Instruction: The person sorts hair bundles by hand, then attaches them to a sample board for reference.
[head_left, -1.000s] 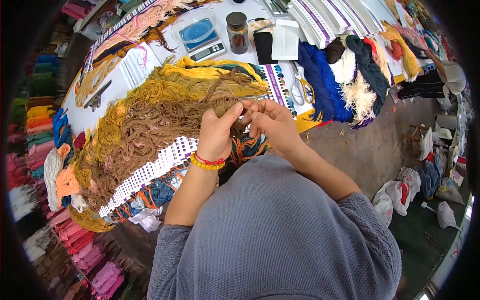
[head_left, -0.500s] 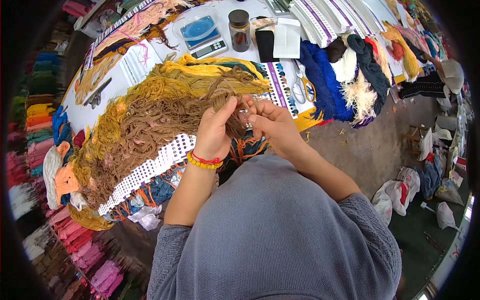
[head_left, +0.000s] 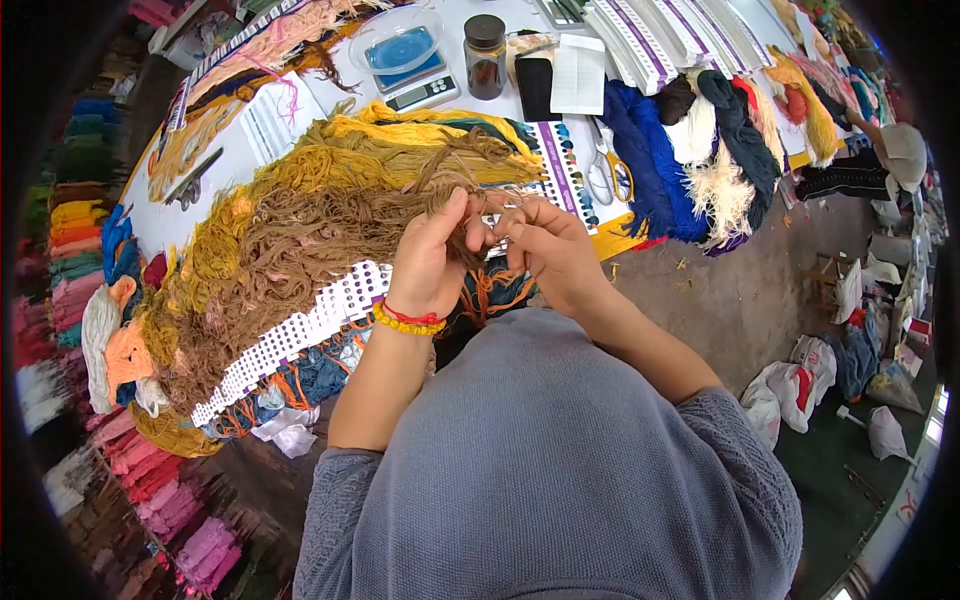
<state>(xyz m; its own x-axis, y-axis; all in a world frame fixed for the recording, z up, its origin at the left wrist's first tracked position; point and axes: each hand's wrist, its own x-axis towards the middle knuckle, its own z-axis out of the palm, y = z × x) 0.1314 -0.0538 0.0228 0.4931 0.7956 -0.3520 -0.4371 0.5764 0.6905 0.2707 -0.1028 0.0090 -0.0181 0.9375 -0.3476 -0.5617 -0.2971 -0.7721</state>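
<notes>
My left hand (head_left: 430, 255), with red and yellow bracelets at the wrist, is closed around strands of brown yarn (head_left: 300, 240) at the near edge of the table. Close beside it on the right, my right hand (head_left: 550, 250) pinches thin brown strands between thumb and fingers. The fingertips of both hands nearly meet. Beneath the brown yarn lies a white card with rows of holes (head_left: 290, 345), partly covered. Mustard and yellow yarn (head_left: 340, 155) spreads behind the brown heap.
Yellow-handled scissors (head_left: 608, 175) lie right of a purple-striped card (head_left: 560, 165). Blue yarn (head_left: 645, 150) hangs over the edge. Farther back are a scale (head_left: 420, 93), a dark jar (head_left: 485, 60) and a black phone (head_left: 535, 88). Another person (head_left: 880, 150) is at far right.
My right fingers have shifted slightly at the strands, and my left fingers have moved a little. The view has shifted slightly.
</notes>
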